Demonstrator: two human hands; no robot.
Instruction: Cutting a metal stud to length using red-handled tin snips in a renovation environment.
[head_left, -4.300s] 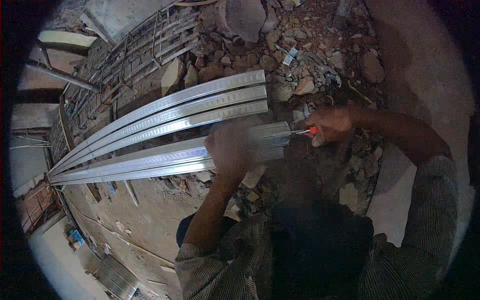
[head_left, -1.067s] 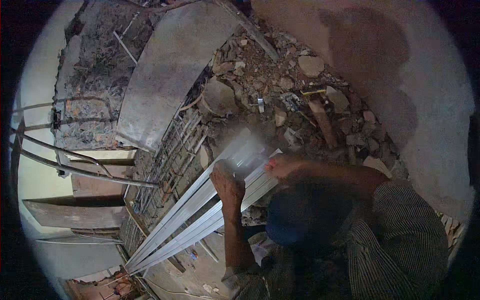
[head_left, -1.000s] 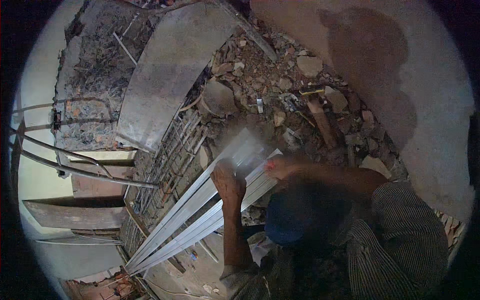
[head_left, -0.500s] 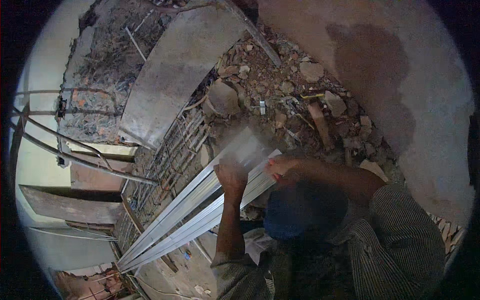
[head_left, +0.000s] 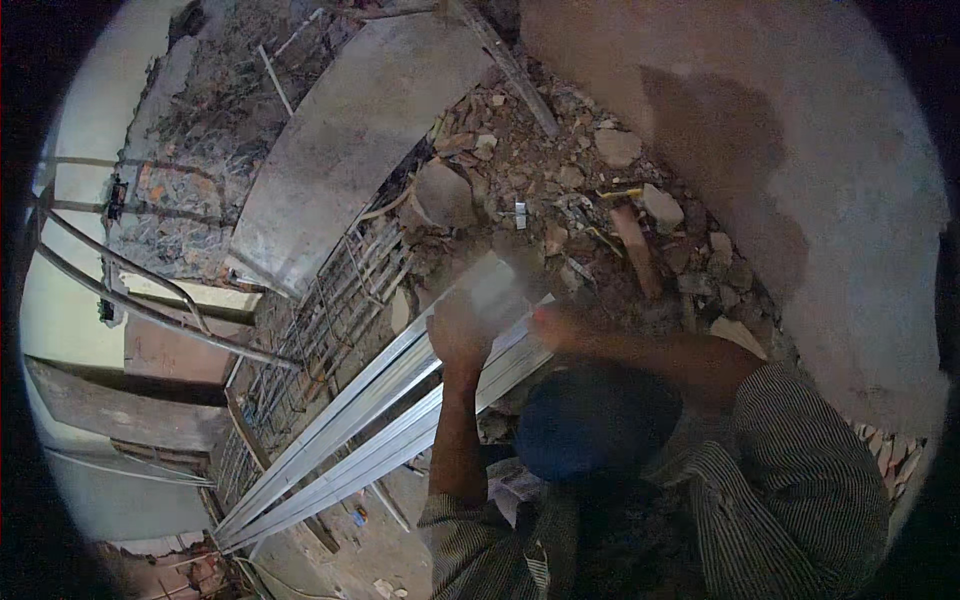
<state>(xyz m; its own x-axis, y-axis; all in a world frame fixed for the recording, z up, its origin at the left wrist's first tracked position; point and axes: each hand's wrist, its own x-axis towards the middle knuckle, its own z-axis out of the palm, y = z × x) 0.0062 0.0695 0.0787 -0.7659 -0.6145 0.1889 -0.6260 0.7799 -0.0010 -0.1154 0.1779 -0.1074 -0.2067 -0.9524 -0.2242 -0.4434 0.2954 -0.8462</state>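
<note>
1. The left hand (head_left: pixel 458 335) rests on the upper end of a bundle of long metal channels (head_left: pixel 350 430), fingers curled over their top edge. Its grip looks closed around the near channel, though motion blur keeps the fingers from showing clearly.

2. The right hand (head_left: pixel 552 325) sits just beside that same end, on its right side. It is blurred, so whether its grip is holding the channel end, a tool or nothing cannot be told.

3. The metal channels lie on the floor with their long axis running from the hands down toward the lower left corner of the view, well past the left forearm. Both hands are at the one end; the far end lies well apart from them, near a flat board (head_left: pixel 290 490).

4. The left hand is the nearer to the run of the channels, since it lies directly over them; the right meets only the tip.

5. Beyond the hands, toward the top of the view, lies rubble (head_left: pixel 560 190) of broken brick and stone, beside a curved concrete slab (head_left: pixel 350 140). A rebar mesh (head_left: pixel 330 320) lies to the left of the channels.
</note>
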